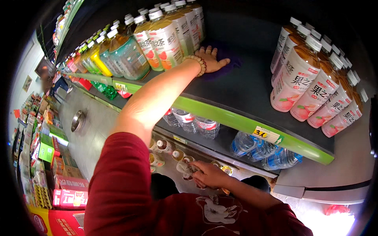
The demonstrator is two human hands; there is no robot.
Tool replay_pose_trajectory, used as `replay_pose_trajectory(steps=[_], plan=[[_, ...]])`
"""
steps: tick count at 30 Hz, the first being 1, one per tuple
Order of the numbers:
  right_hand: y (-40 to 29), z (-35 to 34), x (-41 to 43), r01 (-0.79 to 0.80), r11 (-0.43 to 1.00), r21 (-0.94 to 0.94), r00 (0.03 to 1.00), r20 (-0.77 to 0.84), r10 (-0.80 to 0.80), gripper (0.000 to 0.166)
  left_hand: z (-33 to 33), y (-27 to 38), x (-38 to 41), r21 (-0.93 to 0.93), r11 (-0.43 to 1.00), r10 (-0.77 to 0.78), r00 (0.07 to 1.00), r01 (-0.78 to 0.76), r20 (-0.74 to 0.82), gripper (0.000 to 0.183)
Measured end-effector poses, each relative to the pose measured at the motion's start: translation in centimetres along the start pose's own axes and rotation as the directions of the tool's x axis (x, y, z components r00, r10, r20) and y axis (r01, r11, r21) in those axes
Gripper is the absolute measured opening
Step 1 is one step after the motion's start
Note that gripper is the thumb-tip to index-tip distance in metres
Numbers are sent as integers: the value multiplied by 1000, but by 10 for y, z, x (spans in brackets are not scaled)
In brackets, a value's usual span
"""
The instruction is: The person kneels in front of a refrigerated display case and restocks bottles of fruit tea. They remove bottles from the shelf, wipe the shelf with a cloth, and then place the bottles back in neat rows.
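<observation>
My left hand (211, 60), with a beaded bracelet at the wrist, lies palm down with spread fingers on the dark shelf board (233, 88). Just left of it stand bottled fruit teas with white caps (165, 41). Farther right on the same board is a group of peach-labelled tea bottles (298, 79). Low in front of my body, my right hand (211, 175) has its fingers closed on a crumpled greyish cloth (186, 167). Beneath that hand several capped bottles (178, 155) stand on the floor, partly hidden.
A green shelf edge (224, 116) with a price tag runs below the board. Water bottles (268, 153) fill part of the lower shelf. At left are a metal bowl (78, 121) on the aisle floor, stacked cartons (71, 197) and a distant person (59, 82).
</observation>
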State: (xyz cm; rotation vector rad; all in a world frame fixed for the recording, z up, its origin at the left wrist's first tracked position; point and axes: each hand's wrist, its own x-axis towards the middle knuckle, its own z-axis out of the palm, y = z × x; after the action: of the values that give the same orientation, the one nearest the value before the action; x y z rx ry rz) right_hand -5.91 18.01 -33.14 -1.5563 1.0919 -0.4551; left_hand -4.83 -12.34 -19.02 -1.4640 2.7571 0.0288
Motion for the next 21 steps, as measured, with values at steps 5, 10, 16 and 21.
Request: replay_pose_trajectory(steps=[5,10,16,21], plan=[[3,7,3,-2,999,-40,1000,-5,1,45,12,-35,-57,174,949,258,965,-262,47,58],[-2,12,4,-36,999,-37,998,-53,34,44,-4,-67,-111,526,546,761,649,-652,15,43],[4,11,7,-65,998,-17,995,-76,63,44,-25,-62,-149,-85,923,364,922,-376,-131,39],[12,17,14,-36,998,-44,993,-114,31,43,-10,-84,-151,-36,954,280,928,-297,-246,38]])
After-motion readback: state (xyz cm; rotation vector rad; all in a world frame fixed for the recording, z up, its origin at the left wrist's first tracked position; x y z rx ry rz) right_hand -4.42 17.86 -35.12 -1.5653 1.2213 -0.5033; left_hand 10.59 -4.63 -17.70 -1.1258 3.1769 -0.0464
